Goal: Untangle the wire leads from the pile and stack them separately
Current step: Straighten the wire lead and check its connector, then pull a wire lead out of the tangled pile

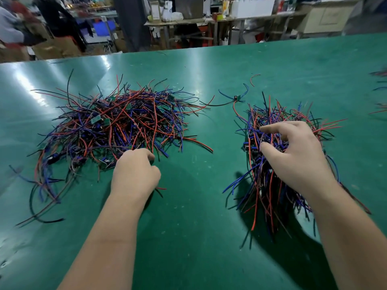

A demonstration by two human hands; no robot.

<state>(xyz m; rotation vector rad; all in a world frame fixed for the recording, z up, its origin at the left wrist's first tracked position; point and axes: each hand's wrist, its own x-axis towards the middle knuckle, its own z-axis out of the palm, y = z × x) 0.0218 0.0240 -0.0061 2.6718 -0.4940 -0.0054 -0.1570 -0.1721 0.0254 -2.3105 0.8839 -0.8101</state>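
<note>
A tangled pile of red, blue and black wire leads, with small green circuit boards caught among them, sprawls on the green table. Loose ends trail out of the pile on every side, and long black strands loop away from its near left corner.

At the near edge of the pile, towards its right, the left hand lies knuckles up with its fingers curled under, the fingertips in among the outermost wires. A red end and a black end stick out from beneath the hand. I cannot tell whether the fingers actually grip a lead.

To the right of the pile and slightly farther back, a single lead with a small dark part at its middle lies alone. Its black wire reaches back to the pile's outer strands. A short red wire lies farther right and farther back than that.

Well to the right of the pile, apart from it, the stacked leads lie roughly lengthwise, near to far. The right hand rests on top of them. Its thumb and forefinger are spread apart and pinch nothing. The other fingers bend down into the wires, and it is unclear whether they hold any.

Farthest right from the pile, at the table's edge, lie more blurred wires.
</note>
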